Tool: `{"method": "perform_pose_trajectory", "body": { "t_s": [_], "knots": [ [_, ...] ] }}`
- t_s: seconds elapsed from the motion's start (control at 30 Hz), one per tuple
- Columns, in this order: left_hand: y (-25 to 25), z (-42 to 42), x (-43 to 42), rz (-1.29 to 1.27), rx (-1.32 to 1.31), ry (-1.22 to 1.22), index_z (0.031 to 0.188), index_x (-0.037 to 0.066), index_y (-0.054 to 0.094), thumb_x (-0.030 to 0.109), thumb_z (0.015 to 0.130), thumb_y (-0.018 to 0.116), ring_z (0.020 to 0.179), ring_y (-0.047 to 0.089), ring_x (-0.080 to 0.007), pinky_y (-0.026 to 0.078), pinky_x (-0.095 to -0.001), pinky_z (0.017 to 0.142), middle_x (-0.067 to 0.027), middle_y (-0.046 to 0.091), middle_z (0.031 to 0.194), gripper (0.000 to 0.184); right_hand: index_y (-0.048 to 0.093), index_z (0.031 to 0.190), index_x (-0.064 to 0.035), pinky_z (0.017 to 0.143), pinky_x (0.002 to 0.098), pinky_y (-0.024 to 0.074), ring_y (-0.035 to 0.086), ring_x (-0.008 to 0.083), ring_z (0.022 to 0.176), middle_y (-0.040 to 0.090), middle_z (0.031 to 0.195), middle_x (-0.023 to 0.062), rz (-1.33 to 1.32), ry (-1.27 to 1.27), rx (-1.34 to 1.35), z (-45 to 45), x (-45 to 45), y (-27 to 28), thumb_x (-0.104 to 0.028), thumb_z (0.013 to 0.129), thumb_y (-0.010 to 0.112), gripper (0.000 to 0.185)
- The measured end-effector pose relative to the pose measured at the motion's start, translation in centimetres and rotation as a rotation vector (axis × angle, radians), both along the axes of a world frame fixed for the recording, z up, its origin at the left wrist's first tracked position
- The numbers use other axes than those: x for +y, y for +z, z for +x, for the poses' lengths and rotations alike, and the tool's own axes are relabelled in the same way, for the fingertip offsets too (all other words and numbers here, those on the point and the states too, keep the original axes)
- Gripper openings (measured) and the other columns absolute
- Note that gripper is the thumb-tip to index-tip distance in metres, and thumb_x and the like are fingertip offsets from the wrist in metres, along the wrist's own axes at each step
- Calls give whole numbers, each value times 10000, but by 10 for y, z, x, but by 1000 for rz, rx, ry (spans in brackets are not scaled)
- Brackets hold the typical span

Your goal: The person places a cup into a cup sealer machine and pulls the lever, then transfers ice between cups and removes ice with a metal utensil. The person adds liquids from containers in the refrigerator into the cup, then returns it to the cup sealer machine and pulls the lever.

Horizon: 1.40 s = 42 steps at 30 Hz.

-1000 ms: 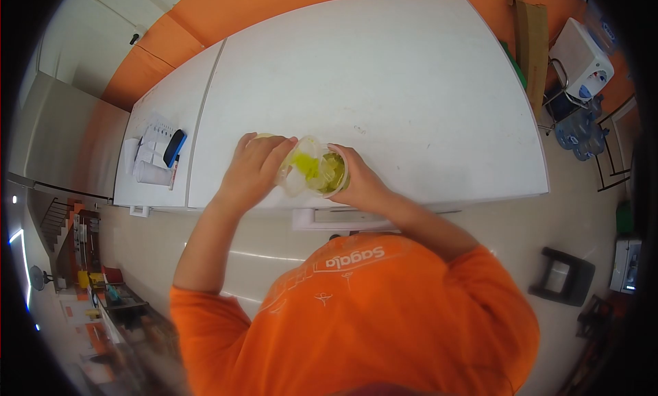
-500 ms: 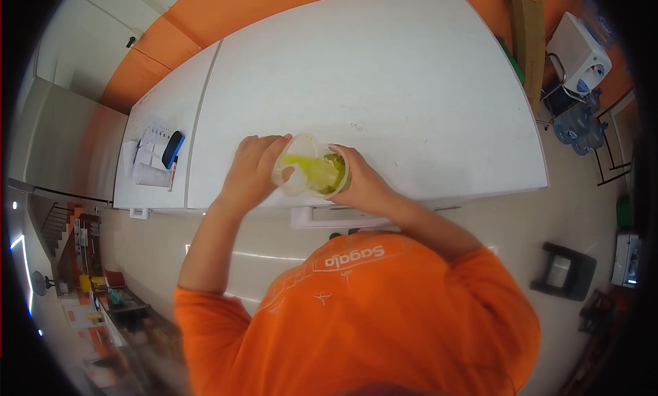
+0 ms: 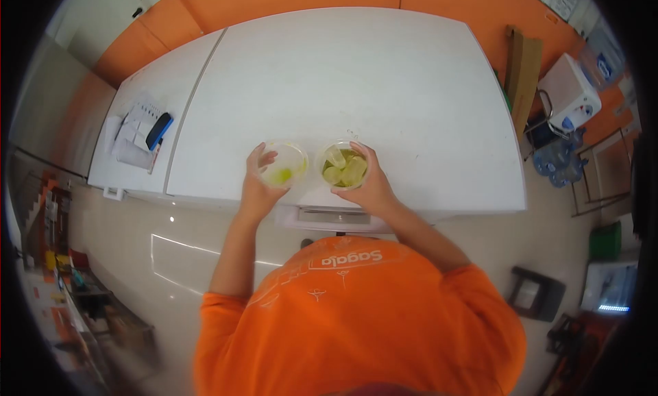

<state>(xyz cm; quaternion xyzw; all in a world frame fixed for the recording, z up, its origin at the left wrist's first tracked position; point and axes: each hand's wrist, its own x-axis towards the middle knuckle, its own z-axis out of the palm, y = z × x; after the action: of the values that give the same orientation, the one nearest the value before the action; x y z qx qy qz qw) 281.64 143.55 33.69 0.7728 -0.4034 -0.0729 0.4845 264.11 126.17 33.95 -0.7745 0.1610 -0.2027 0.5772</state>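
Observation:
My left hand [image 3: 258, 192] is wrapped round a clear plastic cup [image 3: 290, 162] with a little yellow-green liquid at its bottom. A short gap to the right, my right hand [image 3: 376, 189] grips a second clear plastic cup [image 3: 319, 166]. In that one are several pale, translucent chunks [image 3: 354, 168] that look like ice, sitting in green liquid. Both cups are roughly upright near the front edge of the white table [image 3: 329, 67], and I look down into their open tops.
At the table's left end lie papers [image 3: 141, 125], a blue-and-black brush-like tool [image 3: 160, 131] and a whitish cup [image 3: 132, 153]. A water dispenser [image 3: 567, 94] and blue water bottles [image 3: 558, 159] stand beyond the right edge. A black stool [image 3: 537, 293] is on the floor.
The left cup was tipped over the mouth of the right one, with green liquid in it. Now it has moved left and turned upright, and the two cups are apart.

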Motion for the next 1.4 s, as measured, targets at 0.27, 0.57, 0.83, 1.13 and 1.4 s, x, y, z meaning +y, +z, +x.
{"method": "perform_pose_trajectory", "body": {
  "t_s": [0.27,0.57,0.83,1.13,1.4],
  "knots": [
    [-50,31,8,-240,197,362,1360,28,165,106,630,801,1153,450,-285,418,-380,928,-163,466,1218,971,288,1310,-37,1000,355,358,395,255,1219,391,1290,146,-75,-93,-114,29,-13,-18,-152,617,814,877],
    [-74,48,1,-318,256,378,1369,47,136,100,668,776,1236,381,-301,385,-380,989,-182,398,1301,950,283,1328,-56,1000,350,356,396,243,1215,387,1291,135,-132,-22,-61,43,-33,31,-157,622,807,885],
    [-87,50,3,-409,281,313,1372,35,157,112,664,773,1217,402,-285,397,-352,972,-195,411,1294,941,279,1331,-63,995,363,364,392,269,1211,377,1275,160,21,-7,-47,43,-33,55,-159,617,806,892],
    [101,66,13,18,-558,-37,1262,41,409,148,565,808,1178,433,-289,356,-388,986,-142,468,1236,811,294,1327,-61,986,353,364,405,263,1204,411,1269,161,-125,-23,-33,47,-29,42,-145,605,814,894],
    [191,23,-29,449,-1141,-295,1237,227,467,127,556,789,1160,454,-197,347,-441,984,-15,505,1223,760,256,1324,-16,1001,360,355,400,279,1208,399,1263,187,10,109,-94,59,-2,12,-128,622,794,891]
  ]
}}
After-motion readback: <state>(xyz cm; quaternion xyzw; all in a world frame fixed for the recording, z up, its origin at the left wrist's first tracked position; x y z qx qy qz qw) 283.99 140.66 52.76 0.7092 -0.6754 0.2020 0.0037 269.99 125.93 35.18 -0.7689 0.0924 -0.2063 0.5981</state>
